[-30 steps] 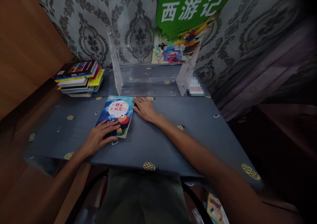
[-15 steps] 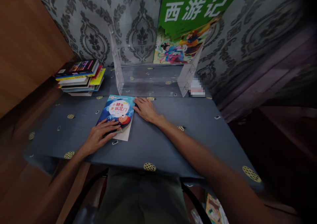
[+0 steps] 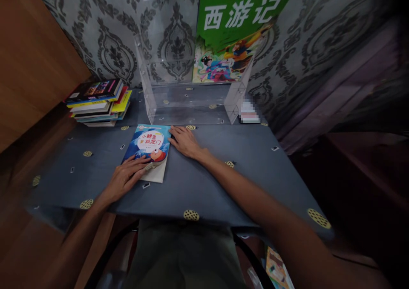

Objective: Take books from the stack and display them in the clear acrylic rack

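A blue picture book (image 3: 151, 140) with Chinese lettering and a red-capped cartoon figure lies on the cloth-covered table in front of me. Its cover is bent up a little at the lower edge, and pale pages show beneath. My left hand (image 3: 129, 176) rests across the lower left of the cover, fingers stretched out, with the thumb by the lower edge. At the upper right edge of the book, my right hand (image 3: 185, 142) lies flat on the table with its fingertips touching the book's side. Neither hand is closed round anything.
Behind the book stands a clear acrylic stand (image 3: 188, 115) holding a large green book (image 3: 236, 33). A stack of books (image 3: 99, 104) sits at the left rear. A blurred-out small item (image 3: 249, 111) lies right of the stand. The patterned table cloth (image 3: 204, 191) hangs over the near edge.
The whole view has shifted slightly, so things sit a little further left. The lower edge of the cover seems a bit more raised. Both hands stay in place on the book.
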Demonstrator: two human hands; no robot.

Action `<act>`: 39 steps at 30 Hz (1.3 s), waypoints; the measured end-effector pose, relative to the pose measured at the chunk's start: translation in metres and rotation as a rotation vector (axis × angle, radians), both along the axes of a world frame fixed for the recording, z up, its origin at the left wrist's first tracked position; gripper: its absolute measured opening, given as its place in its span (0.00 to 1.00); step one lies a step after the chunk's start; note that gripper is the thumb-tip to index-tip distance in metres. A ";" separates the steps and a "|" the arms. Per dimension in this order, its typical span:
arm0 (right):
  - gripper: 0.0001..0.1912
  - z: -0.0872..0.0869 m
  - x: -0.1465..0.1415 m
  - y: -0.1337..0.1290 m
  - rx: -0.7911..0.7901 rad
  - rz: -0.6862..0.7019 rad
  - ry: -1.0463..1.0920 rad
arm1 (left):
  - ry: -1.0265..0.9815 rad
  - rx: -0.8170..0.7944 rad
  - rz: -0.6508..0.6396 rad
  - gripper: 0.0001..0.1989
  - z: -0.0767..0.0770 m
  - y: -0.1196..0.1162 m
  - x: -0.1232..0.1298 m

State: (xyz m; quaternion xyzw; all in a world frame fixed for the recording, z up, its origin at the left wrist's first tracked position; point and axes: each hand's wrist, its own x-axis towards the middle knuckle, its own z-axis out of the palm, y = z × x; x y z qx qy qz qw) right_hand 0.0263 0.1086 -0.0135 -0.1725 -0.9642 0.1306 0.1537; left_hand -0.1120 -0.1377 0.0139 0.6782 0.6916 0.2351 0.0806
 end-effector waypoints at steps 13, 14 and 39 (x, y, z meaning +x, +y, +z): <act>0.18 -0.002 0.013 -0.014 -0.050 0.090 0.107 | 0.021 0.004 0.014 0.20 0.000 0.000 0.003; 0.17 -0.001 0.018 -0.020 -0.069 0.157 0.129 | 0.027 0.010 0.012 0.20 -0.001 0.000 0.003; 0.12 0.007 0.039 -0.068 -0.349 0.639 0.293 | 0.170 0.079 -0.036 0.19 -0.016 -0.007 0.005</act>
